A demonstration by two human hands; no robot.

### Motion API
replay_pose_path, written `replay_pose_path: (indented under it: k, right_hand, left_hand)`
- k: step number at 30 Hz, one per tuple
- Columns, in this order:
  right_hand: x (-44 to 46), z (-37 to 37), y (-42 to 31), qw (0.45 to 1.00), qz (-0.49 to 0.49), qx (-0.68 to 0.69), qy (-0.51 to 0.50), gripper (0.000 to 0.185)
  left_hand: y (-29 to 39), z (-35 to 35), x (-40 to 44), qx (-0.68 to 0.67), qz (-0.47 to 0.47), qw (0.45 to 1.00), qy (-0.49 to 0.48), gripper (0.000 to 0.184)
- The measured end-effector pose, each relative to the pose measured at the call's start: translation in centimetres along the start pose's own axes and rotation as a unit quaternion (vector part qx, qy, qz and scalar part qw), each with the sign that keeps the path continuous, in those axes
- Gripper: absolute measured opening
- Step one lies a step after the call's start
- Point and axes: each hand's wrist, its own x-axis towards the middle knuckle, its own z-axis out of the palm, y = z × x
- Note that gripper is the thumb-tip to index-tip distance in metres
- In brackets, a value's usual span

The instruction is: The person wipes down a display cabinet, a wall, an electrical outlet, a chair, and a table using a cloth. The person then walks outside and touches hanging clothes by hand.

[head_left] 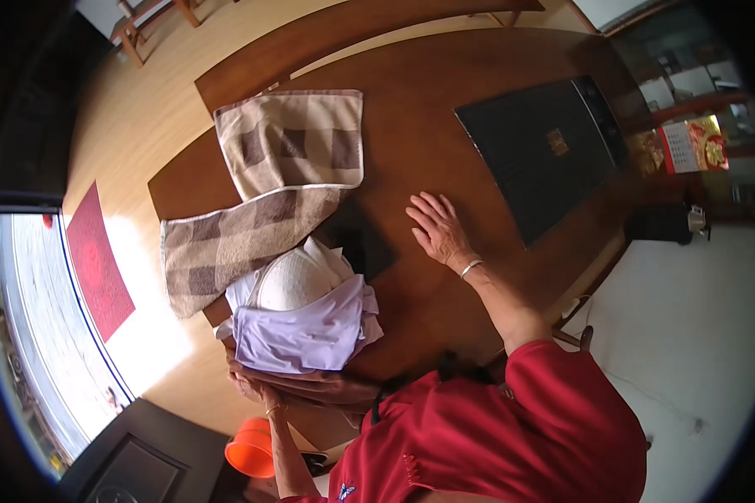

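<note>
On the brown table (419, 109) lies a checked brown and beige towel (289, 138), folded over in two directions. Below it a white padded bra (298, 277) rests on a lavender cloth (302, 331), with a brown cloth (319, 387) under them at the table's near edge. My left hand (250, 381) is at the left end of the brown cloth, its fingers closed round the edge. My right hand (441, 229), with a bangle at the wrist, is over the table right of the bra, fingers spread and holding nothing.
A black panel (537, 155) lies on the table's right side. An orange bucket (252, 448) stands below my left hand. Beyond the table is a long bench (335, 38). A red mat (99, 260) lies on the floor by the doorway at left.
</note>
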Motion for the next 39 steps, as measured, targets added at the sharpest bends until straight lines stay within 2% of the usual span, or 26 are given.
replay_pose_path:
  k: [3,4,6,7,8,10,11,14,16,18,19,21,22,23,24,25,28,30,31,35,38,39]
  right_hand:
    - [-0.1,0.1,0.3,1.000,-0.006,0.006,-0.019,0.037]
    - [-0.3,0.1,0.3,1.000,0.003,0.005,-0.015,0.037]
    - [-0.4,0.1,0.4,1.000,-0.003,0.006,-0.010,0.037]
    - [-0.5,0.3,0.4,1.000,-0.001,0.005,-0.003,0.036]
    - [-0.6,0.3,0.4,1.000,0.008,0.002,0.003,0.036]
    - [-0.7,0.3,0.5,1.000,0.005,0.021,0.007,0.035]
    - [-0.8,0.6,0.6,1.000,0.008,0.016,0.009,0.034]
    - [-1.0,0.7,0.7,1.000,0.005,0.009,0.014,0.034]
    - [-1.0,0.7,0.7,1.000,0.005,0.008,0.014,0.034]
    - [-0.9,0.6,0.8,1.000,0.005,0.024,0.016,0.033]
    - [-1.1,0.3,0.8,0.999,-0.003,0.028,0.016,0.033]
    - [-0.5,-0.4,0.4,0.998,-0.003,0.039,0.047,0.028]
    - [0.3,-1.0,0.2,0.995,-0.016,0.074,0.069,0.024]
    - [0.5,-0.8,-0.1,0.994,-0.022,0.063,0.081,0.024]
    - [0.7,-0.5,-0.1,0.994,-0.029,0.062,0.080,0.025]
    - [0.7,-0.3,-0.3,0.996,-0.027,0.052,0.069,0.027]
    - [0.1,0.7,0.2,0.999,-0.029,0.011,0.033,0.032]
    - [-0.2,0.8,0.2,0.999,-0.036,0.007,0.030,0.031]
    - [-0.2,0.9,0.4,0.999,-0.040,0.006,0.028,0.032]
    - [-0.4,0.9,0.2,0.998,-0.056,0.004,0.031,0.032]
    - [-0.6,1.2,0.1,0.997,-0.067,-0.010,0.026,0.031]
    - [-0.7,1.4,0.3,0.998,-0.059,-0.021,0.025,0.032]
  left_hand:
    - [0.5,-1.1,-0.2,0.015,-0.117,0.992,0.032,0.071]
    - [0.4,-1.5,-0.3,0.014,-0.110,0.994,0.025,0.071]
    - [-1.0,-2.1,-0.3,0.014,-0.101,0.995,-0.020,0.058]
    - [-6.4,-2.2,-1.0,0.033,-0.116,0.992,-0.027,0.058]
    - [-7.5,-2.7,-1.4,0.030,-0.107,0.993,-0.033,0.058]
    - [-8.1,-2.1,-1.1,0.106,-0.075,0.991,0.017,0.055]
    - [-0.4,-2.1,0.3,0.199,-0.143,0.969,-0.034,0.050]
    - [-1.5,-2.1,0.5,0.169,-0.095,0.981,-0.006,0.048]
    - [-1.4,-2.1,0.4,0.206,-0.103,0.973,-0.014,0.051]
    - [-2.0,-2.5,0.5,0.205,-0.140,0.968,-0.050,0.070]
    - [-2.5,-2.2,0.7,0.206,-0.145,0.967,-0.042,0.070]
    - [-3.1,-2.4,0.2,0.116,0.071,0.990,-0.031,0.070]
    - [-2.8,-2.1,-0.8,0.034,0.013,0.999,-0.009,0.057]
    - [0.0,-1.3,-0.7,0.025,-0.066,0.996,0.061,0.043]
    - [-4.4,-0.9,-1.5,-0.025,-0.089,0.991,0.094,0.036]
    - [2.9,-0.5,0.1,-0.010,-0.149,0.983,0.103,0.033]
    - [3.6,-0.3,0.7,0.063,-0.234,0.963,0.118,0.027]
    - [2.5,0.2,0.7,0.178,-0.243,0.948,0.101,0.026]
    - [4.4,0.2,1.4,0.184,-0.295,0.930,0.116,0.026]
    - [3.8,0.6,1.1,0.189,-0.275,0.936,0.112,0.028]
    - [5.7,0.1,1.5,0.169,-0.316,0.927,0.110,0.024]
    - [5.1,0.4,1.2,0.164,-0.292,0.933,0.130,0.023]
